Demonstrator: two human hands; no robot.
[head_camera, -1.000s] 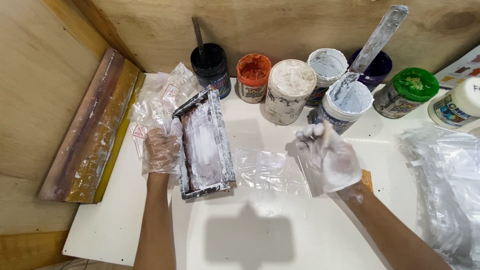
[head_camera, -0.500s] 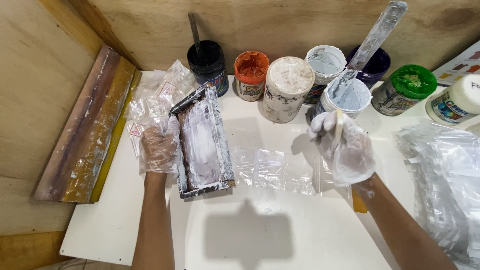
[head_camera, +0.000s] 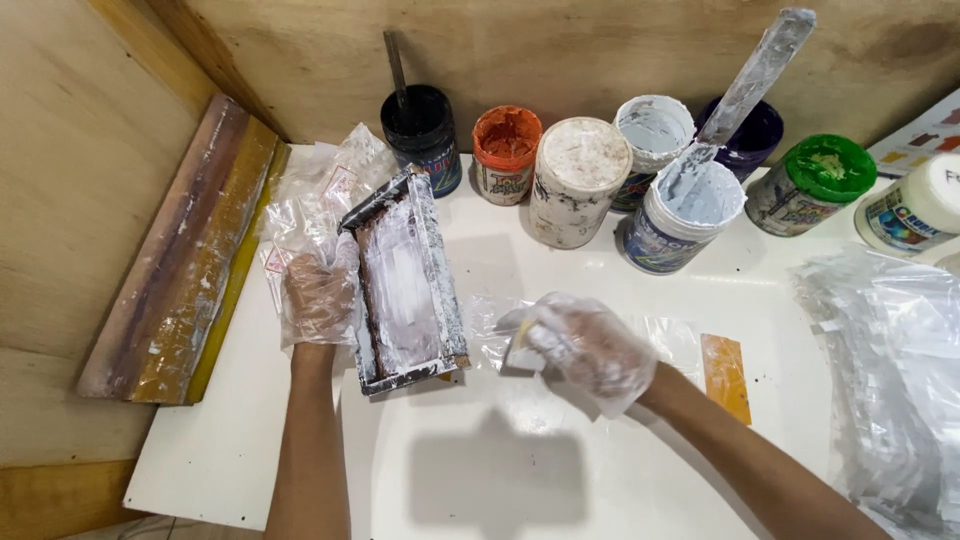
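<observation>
My left hand (head_camera: 318, 298), in a clear plastic glove, grips the left edge of a small rectangular screen frame (head_camera: 405, 280) smeared with white paint; the frame is tilted on the white table (head_camera: 560, 490). My right hand (head_camera: 590, 350), also gloved, holds a small paint-smeared scraper (head_camera: 517, 345) just right of the frame's near corner, over a clear plastic sheet (head_camera: 492, 318). An orange card (head_camera: 726, 376) lies flat on the table to the right of that hand.
Several paint jars line the back wall: black (head_camera: 425, 135), orange (head_camera: 505, 150), white-lidded (head_camera: 578, 180), an open white tub (head_camera: 685, 215) with a long spatula (head_camera: 752, 75), green-lidded (head_camera: 810, 185). A wooden squeegee (head_camera: 180, 260) lies left. Clear bags (head_camera: 890, 380) are stacked right.
My right hand has moved left and nearer, from beside the white tub to the frame's near right corner. The orange card is now uncovered. The left hand stays on the frame.
</observation>
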